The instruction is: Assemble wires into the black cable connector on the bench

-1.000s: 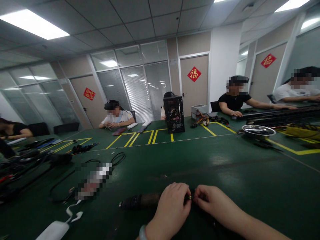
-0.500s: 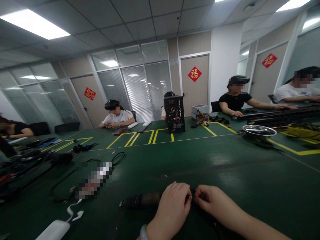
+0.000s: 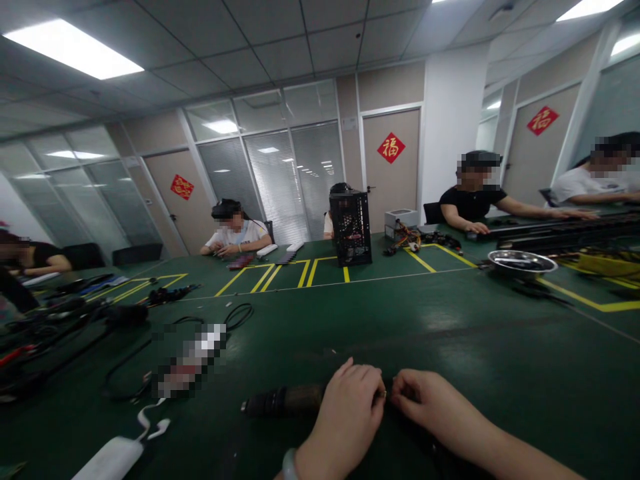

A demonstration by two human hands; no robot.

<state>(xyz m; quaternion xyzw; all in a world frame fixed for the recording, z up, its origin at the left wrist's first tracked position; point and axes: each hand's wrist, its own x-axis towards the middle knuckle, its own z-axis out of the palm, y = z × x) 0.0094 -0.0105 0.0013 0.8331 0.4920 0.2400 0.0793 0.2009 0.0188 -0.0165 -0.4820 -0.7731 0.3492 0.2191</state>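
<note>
A dark, rod-shaped tool [image 3: 280, 402] lies flat on the green table [image 3: 450, 333] near the front edge. My left hand [image 3: 350, 413] is wrapped over its right end. My right hand [image 3: 425, 403] sits just to the right, fingers pinched against the left hand's fingertips around a tiny metallic piece [image 3: 383, 394]. What lies under both hands is hidden.
A white device with a strap [image 3: 115, 453] lies at the front left, with black cables [image 3: 220, 320] and a blurred object beyond it. A black mesh case [image 3: 350, 228] stands mid-table and a metal bowl [image 3: 523, 261] sits to the right. Several people work around the table.
My left hand's fingers have lifted slightly over the tool's end; the view has shifted a little. Both hands stay in the same place.
</note>
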